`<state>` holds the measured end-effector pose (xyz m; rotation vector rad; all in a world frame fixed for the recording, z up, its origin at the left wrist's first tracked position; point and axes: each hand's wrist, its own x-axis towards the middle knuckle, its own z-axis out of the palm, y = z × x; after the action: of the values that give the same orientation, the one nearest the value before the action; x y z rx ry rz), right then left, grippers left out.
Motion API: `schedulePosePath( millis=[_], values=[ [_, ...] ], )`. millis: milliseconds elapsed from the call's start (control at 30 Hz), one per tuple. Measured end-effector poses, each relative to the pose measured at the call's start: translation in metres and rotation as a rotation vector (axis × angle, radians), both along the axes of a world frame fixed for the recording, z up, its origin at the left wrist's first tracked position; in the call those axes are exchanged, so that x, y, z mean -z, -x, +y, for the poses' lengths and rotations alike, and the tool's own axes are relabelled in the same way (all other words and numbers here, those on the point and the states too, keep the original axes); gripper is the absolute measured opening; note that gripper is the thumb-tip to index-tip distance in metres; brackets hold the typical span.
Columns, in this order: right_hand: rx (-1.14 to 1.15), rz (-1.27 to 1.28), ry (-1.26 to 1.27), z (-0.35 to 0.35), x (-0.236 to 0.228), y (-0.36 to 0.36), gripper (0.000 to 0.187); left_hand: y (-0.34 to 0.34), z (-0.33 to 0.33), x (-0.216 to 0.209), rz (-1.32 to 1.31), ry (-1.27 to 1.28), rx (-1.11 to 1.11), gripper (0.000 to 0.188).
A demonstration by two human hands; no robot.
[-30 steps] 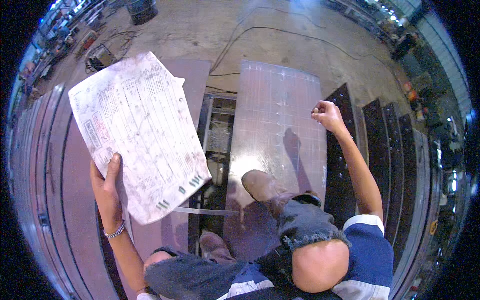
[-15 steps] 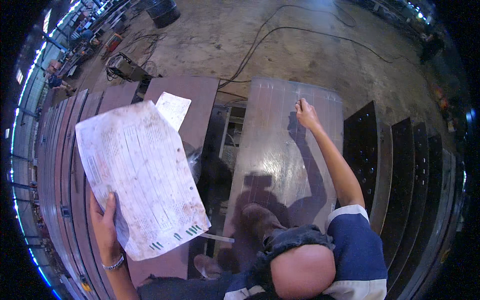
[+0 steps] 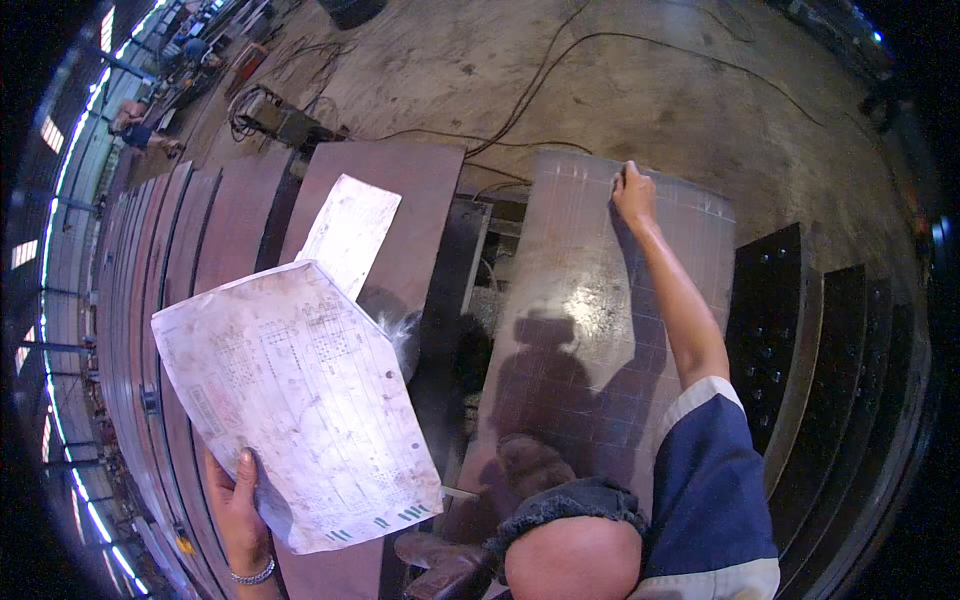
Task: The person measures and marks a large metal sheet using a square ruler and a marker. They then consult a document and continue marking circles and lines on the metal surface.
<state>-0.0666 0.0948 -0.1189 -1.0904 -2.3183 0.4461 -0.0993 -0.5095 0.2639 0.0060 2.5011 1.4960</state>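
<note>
My left hand (image 3: 238,505), with a metal bracelet at the wrist, grips a stained, creased drawing sheet (image 3: 300,400) by its lower left side, thumb on top. Fine printed line work covers the sheet, and green strokes mark its lower edge. To the right lies a grey metal plate (image 3: 560,230) scored with a grid of thin light lines. My right hand (image 3: 635,198) is at the far edge of this plate, its fingers closed in a pinch. Whatever they hold, if anything, is too small to tell. My arm and body cast shadows over the plate.
Another white paper (image 3: 355,230) lies on a reddish-brown plate (image 3: 420,190) beyond the sheet. More plates stand in rows at left; dark drilled plates (image 3: 768,330) stand at right. Cables (image 3: 530,95) cross the floor near a machine (image 3: 285,120). A person (image 3: 140,125) is far left.
My right hand has moved farther out to the plate's far edge. The held sheet sits lower in view and uncovers more of the white paper behind it. The whole view has shifted slightly.
</note>
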Motion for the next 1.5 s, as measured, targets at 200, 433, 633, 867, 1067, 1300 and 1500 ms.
schedulePosePath(
  millis=[200, 433, 633, 867, 1067, 1300, 1500],
  values=[
    [-0.054, 0.010, -0.035, 0.003, -0.004, 0.003, 0.018, -0.002, -0.004, 0.002, 0.011, -0.031, -0.033, 0.055],
    [-0.157, 0.017, -0.024, -0.020, -0.038, -0.013, 0.019, 0.008, 0.011, 0.008, 0.001, -0.187, -0.029, 0.052],
    [-0.118, -0.048, 0.065, -0.025, -0.015, -0.018, 0.016, 0.019, 0.060, 0.047, 0.009, -0.263, 0.062, 0.053],
    [-0.046, -0.032, -0.009, -0.004, -0.012, -0.015, 0.016, 0.020, 0.074, 0.056, 0.013, -0.353, 0.057, 0.050],
    [-0.204, 0.108, 0.141, -0.048, -0.033, -0.010, 0.021, 0.017, 0.088, 0.062, 0.030, -0.337, 0.031, 0.049],
    [-0.264, 0.233, 0.514, -0.205, -0.062, -0.057, 0.023, 0.016, 0.090, 0.067, 0.051, -0.259, 0.055, 0.043],
    [-0.219, 0.161, 0.733, -0.222, -0.074, -0.071, 0.026, 0.011, 0.102, 0.062, -0.113, -0.333, 0.046, 0.037]
  ],
)
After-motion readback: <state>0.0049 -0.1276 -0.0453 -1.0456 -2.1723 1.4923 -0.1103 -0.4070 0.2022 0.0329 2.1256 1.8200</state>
